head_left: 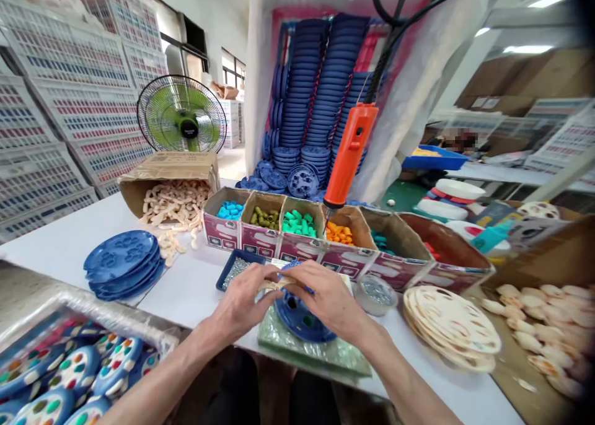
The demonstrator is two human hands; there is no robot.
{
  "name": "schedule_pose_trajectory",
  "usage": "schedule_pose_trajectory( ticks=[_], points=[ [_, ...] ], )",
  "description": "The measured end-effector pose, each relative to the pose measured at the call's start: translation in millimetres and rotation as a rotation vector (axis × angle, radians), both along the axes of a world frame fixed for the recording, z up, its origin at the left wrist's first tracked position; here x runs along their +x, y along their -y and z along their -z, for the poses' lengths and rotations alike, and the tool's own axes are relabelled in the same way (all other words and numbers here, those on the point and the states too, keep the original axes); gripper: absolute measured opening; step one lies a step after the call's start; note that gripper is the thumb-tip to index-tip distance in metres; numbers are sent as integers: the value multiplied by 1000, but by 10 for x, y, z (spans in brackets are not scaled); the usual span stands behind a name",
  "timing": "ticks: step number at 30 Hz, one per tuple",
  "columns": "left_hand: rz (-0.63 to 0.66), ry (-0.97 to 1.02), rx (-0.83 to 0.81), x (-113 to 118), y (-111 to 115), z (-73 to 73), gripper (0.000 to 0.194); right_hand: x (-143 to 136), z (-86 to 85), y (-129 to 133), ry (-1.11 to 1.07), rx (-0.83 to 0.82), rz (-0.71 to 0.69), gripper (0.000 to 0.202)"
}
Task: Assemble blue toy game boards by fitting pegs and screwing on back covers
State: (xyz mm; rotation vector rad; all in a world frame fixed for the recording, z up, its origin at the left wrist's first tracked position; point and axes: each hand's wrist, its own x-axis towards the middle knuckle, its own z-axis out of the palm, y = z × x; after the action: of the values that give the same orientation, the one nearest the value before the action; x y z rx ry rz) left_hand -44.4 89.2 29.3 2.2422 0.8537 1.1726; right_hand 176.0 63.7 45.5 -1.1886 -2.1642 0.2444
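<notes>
Both hands meet over a round blue plate (307,323), which rests on a green, plastic-wrapped block (288,344). My left hand (244,295) pinches a small cream-coloured piece (274,284) between thumb and fingers. My right hand (325,295) closes on the other end of that same piece, its fingers over the plate's far part. Dark and green spots show on the plate's near half. Just behind my left hand lies a dark tray of small metal parts (232,270). A clear round tub of metal parts (376,293) stands right of my right hand.
An orange power screwdriver (351,155) hangs above a row of cardboard bins (302,245) with coloured pieces. Blue plates (121,264) are stacked left, cream discs (453,326) right. A box of cream pieces (171,165) lies behind left; a crate of finished-looking parts (69,375) stands front left.
</notes>
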Motion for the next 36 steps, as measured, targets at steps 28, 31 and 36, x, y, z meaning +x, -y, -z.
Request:
schedule_pose_trajectory(
  ticks=[28, 31, 36],
  points=[
    [337, -482, 319, 31, 37, 211, 20, 769, 382, -478, -111, -242, 332, 27],
    [409, -466, 301, 10, -59, 181, 21, 788, 387, -453, -119, -246, 348, 27],
    [442, -526, 286, 2, -105, 176, 27, 804, 414, -437, -126, -245, 362, 28]
  ],
)
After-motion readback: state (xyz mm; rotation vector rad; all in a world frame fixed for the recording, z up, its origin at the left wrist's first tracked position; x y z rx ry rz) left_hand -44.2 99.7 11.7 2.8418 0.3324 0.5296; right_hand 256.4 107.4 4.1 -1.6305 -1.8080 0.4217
